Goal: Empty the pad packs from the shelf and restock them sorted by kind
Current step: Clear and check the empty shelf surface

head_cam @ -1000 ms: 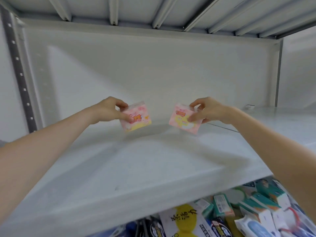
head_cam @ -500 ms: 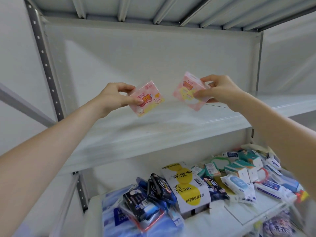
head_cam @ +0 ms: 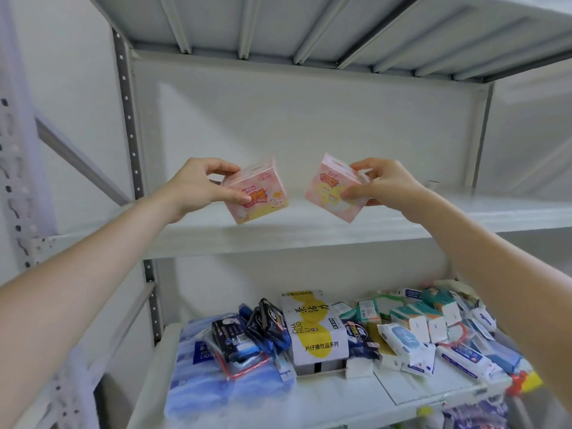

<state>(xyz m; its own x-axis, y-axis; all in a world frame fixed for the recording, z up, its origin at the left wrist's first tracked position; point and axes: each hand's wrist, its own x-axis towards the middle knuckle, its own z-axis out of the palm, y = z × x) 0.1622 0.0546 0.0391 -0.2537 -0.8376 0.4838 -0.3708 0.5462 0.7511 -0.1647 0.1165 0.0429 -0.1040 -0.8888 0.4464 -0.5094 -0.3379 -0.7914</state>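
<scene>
A grey metal shelf unit (head_cam: 309,119) is set against a pale wall (head_cam: 62,72). Its upper shelf (head_cam: 309,239) is seen just below the grip, a perforated upright (head_cam: 127,119) is fixed left of it, and a ribbed shelf underside (head_cam: 309,26) is seen above.

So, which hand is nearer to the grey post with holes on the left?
Left. The left hand, gripping a pink pack, is just right of the post; the right hand is farther right, holding a second pack.

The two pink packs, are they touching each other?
Apart. The head view shows a clear gap between the left pack and the right pack.
</scene>
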